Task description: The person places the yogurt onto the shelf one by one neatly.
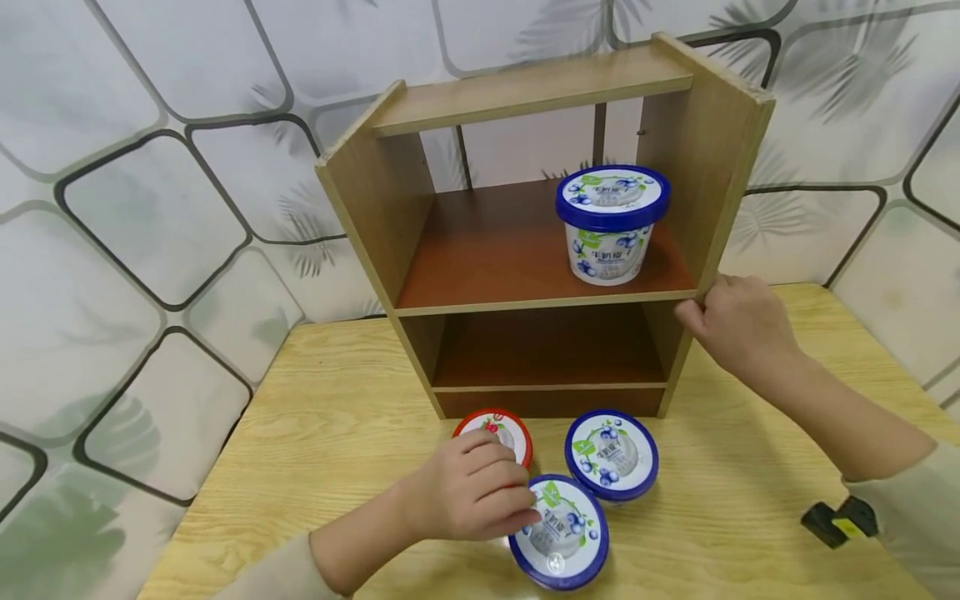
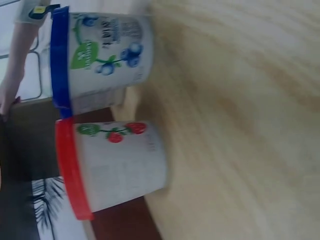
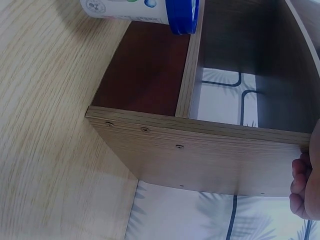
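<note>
Left grip [image 1: 474,490] over tubs [image 1: 562,533], right grip [image 1: 744,323] on shelf [image 1: 723,158]

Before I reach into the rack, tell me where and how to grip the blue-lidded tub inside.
Grip the tub round its body, under the lid, probably from the open front, slightly left. It stands upright near the rack's right wall, with more room on its left; its sides narrow downward, so the overhanging lid should help against slipping.

Left sleeve [image 1: 281,573]: plain, pale beige, lower left of frame. Right sleeve [image 1: 917,512]: matching, lower right. Black device [image 1: 823,525]: yellow-marked, at right cuff.
</note>
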`<action>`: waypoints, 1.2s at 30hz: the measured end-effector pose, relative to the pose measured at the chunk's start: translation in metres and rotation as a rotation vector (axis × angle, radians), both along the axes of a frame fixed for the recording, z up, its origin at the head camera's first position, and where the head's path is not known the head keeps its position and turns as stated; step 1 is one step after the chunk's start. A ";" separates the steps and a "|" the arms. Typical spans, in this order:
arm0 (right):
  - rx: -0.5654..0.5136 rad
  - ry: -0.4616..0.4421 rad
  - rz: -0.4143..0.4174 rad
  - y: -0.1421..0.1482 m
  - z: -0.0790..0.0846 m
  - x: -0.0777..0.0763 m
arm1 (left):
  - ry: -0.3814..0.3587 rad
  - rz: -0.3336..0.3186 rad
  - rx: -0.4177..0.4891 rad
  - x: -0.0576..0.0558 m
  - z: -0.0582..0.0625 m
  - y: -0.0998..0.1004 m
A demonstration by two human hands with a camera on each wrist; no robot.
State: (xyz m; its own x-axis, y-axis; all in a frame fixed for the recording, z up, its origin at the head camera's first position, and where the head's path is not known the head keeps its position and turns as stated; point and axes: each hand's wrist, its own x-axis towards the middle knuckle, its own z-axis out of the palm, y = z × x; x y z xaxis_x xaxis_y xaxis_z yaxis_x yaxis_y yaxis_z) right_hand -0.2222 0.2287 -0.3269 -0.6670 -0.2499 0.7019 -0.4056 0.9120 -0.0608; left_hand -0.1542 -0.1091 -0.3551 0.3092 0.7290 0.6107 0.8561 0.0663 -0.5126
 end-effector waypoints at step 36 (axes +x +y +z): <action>0.017 0.030 0.009 0.001 -0.002 0.000 | 0.082 -0.118 -0.101 0.020 -0.060 -0.004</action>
State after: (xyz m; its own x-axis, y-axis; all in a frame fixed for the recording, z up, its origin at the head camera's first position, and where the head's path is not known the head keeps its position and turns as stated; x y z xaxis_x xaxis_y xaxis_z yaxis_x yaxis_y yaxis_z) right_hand -0.2217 0.2294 -0.3284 -0.6435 -0.2681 0.7169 -0.4156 0.9089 -0.0331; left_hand -0.1343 -0.1132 -0.4147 0.4422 0.7412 0.5050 0.8098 -0.0879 -0.5802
